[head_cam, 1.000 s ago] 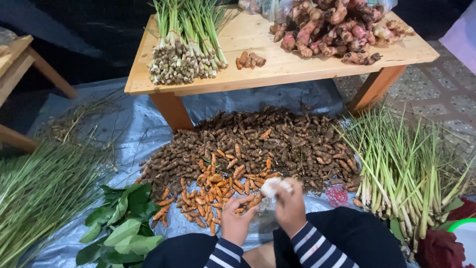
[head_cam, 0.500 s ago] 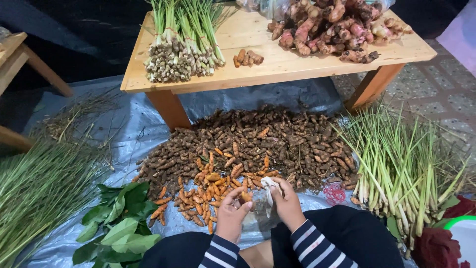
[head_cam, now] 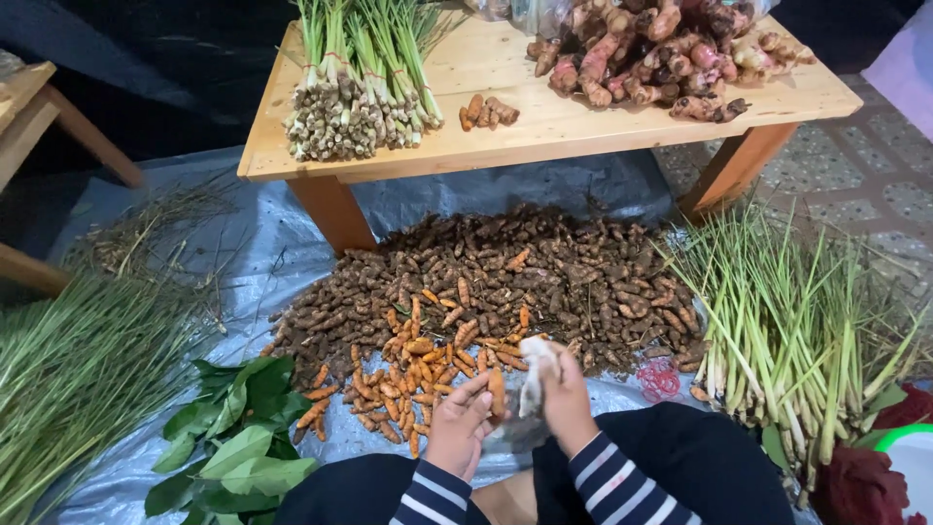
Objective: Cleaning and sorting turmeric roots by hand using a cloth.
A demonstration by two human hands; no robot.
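The left hand [head_cam: 459, 425] pinches a small, stiff orange turmeric root [head_cam: 497, 391] by its lower end, above the grey plastic sheet [head_cam: 262, 253]; the right hand [head_cam: 566, 399] grips a soft white cloth [head_cam: 535, 369]. The root looks light, firm and probably slightly gritty.

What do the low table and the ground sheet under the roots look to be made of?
Low table: pale unfinished-looking wood, with visible grain, plank seams and darker reddish legs. Ground sheet: probably thin plastic, grey, glossy and crinkled, with light glinting on its folds.
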